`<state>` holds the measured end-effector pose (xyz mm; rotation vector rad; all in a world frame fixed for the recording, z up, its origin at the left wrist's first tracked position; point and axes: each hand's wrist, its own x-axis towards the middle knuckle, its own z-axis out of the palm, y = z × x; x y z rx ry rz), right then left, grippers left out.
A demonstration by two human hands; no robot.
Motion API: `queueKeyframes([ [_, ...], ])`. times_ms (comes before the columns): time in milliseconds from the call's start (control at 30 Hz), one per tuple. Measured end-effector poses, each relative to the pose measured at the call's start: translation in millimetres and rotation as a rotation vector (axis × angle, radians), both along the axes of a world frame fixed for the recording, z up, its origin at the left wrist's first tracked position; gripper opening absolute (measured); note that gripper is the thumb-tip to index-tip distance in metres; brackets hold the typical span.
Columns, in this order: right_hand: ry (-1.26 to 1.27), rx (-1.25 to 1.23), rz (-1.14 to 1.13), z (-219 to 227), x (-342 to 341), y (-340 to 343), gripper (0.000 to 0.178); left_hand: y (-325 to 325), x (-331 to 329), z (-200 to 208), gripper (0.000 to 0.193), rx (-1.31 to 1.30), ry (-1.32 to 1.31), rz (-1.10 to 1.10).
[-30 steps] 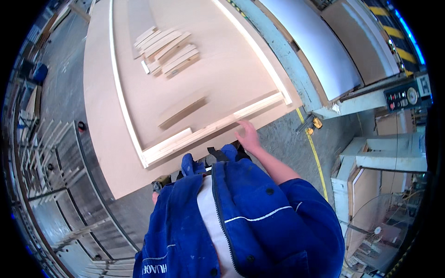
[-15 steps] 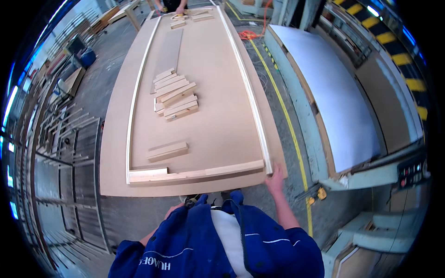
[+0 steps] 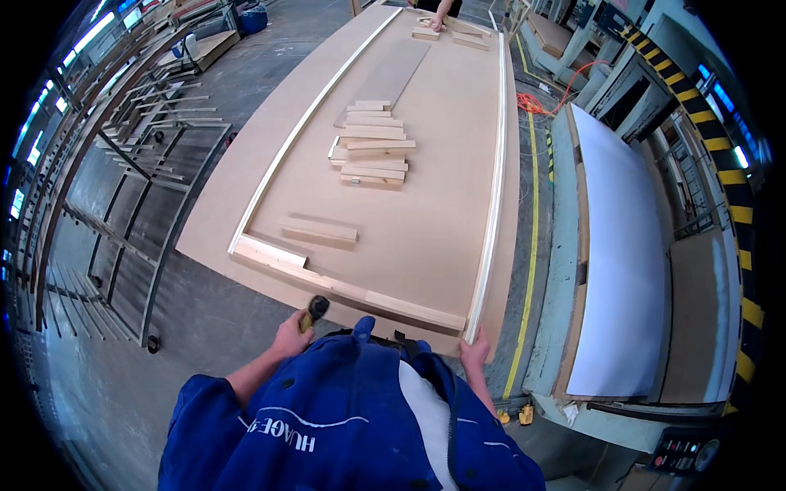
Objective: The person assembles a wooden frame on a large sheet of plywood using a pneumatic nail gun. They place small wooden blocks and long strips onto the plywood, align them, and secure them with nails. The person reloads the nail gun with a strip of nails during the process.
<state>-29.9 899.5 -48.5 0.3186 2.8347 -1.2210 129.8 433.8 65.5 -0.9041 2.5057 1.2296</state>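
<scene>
My left hand (image 3: 290, 335) is closed round a short tool (image 3: 316, 308) with a dark rounded head and a yellowish part; its exact kind is unclear. It is held just off the near edge of a large brown board (image 3: 393, 217). My right hand (image 3: 475, 353) grips the near end of the long right-hand wooden strip (image 3: 491, 233), at the frame's near right corner. A wooden crosspiece (image 3: 368, 296) runs from that corner to the long left-hand strip (image 3: 315, 123). A short block (image 3: 275, 250) lies against the crosspiece at its left end.
Several short wooden blocks (image 3: 372, 149) lie grouped mid-board, with a separate block (image 3: 319, 232) nearer me. A co-worker's hand (image 3: 440, 15) is at the far end. A metal rack (image 3: 176, 245) stands left; a machine with a white sheet (image 3: 614, 270) stands right.
My left hand has come up from beside my waist, bringing the tool into clear view. My right hand stays at the corner. The whole view has turned, shifting the board's far end rightward.
</scene>
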Motion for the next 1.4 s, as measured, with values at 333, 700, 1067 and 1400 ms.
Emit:
queueKeyframes([
  [333, 0.038, 0.041, 0.072, -14.9, -49.7, 3.9, 0.078, -130.0, -100.4, -35.2, 0.062, -0.159, 0.246, 0.313],
  [700, -0.113, -0.124, 0.05, -40.1, -65.5, 36.4, 0.069, -197.2, -141.4, -40.5, 0.08, -0.438, 0.16, 0.288],
  [1067, -0.259, 0.225, -0.021, -4.6, -88.4, -14.9, 0.079, -171.4, -186.7, -28.0, 0.066, -0.672, 0.293, 0.025],
  [1400, -0.377, 0.0, -0.026, 41.5, -96.8, -32.7, 0.081, -139.6, -261.0, -46.8, 0.034, -0.392, 0.048, -0.552],
])
